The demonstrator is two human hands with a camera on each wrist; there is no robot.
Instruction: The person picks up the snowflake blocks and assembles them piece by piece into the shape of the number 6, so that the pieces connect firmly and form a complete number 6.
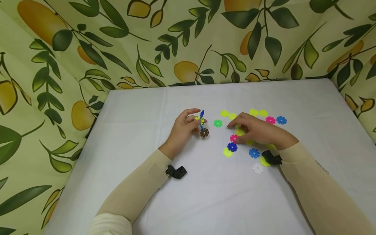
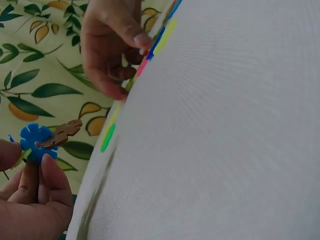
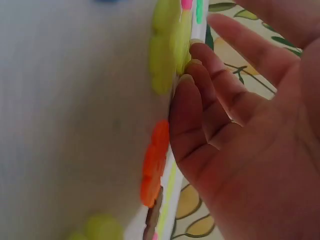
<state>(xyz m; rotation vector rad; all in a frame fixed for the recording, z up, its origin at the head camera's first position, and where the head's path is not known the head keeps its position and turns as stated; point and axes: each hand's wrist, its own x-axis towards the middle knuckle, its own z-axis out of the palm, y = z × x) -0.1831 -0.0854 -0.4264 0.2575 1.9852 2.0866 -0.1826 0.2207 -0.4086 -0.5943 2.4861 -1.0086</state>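
Joined discs (image 1: 202, 121): in left hand (image 1: 181, 131), pinched between thumb and fingers, held above table (image 1: 164, 209), left of the loose discs. Brown disc (image 1: 204, 133) at near end, blue disc (image 2: 35, 142) slotted to it, yellow and dark blue pieces beyond.

Right hand (image 1: 257, 130): fingers loosely bent, thumb apart, over the loose discs. Thumb right at pink disc (image 1: 234, 138); can't tell if touching. Dark blue disc (image 1: 232, 147) next to pink. Green disc (image 1: 218, 123) between the hands.

In the way: right hand blocks head view of mid-spread; orange disc (image 3: 155, 162) shows only from right wrist. Right wrist camera (image 1: 272, 158) partly covers a yellow disc (image 1: 264, 163); white disc (image 1: 258, 168) just beside. Leaf-print cloth (image 1: 117, 58) behind table.
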